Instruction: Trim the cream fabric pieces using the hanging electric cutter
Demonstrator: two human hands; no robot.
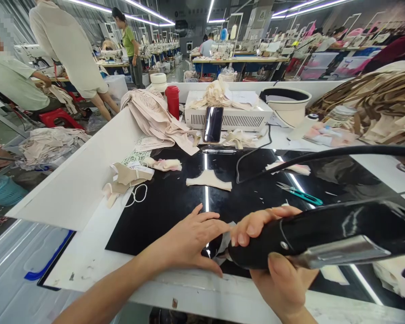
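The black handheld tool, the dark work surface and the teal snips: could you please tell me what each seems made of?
Black handheld tool: probably smooth plastic, glossy with highlights; its silvery part looks like metal, from the sheen.
Dark work surface: glass or polished acrylic, mirroring strip lights.
Teal snips: likely plastic handle, evenly coloured; the greyish pointed blades look metal.

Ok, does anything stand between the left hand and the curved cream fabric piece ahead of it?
Nothing visible does; only the black board shows between the left hand and the fabric piece. The black tool in the right hand is off to the right.
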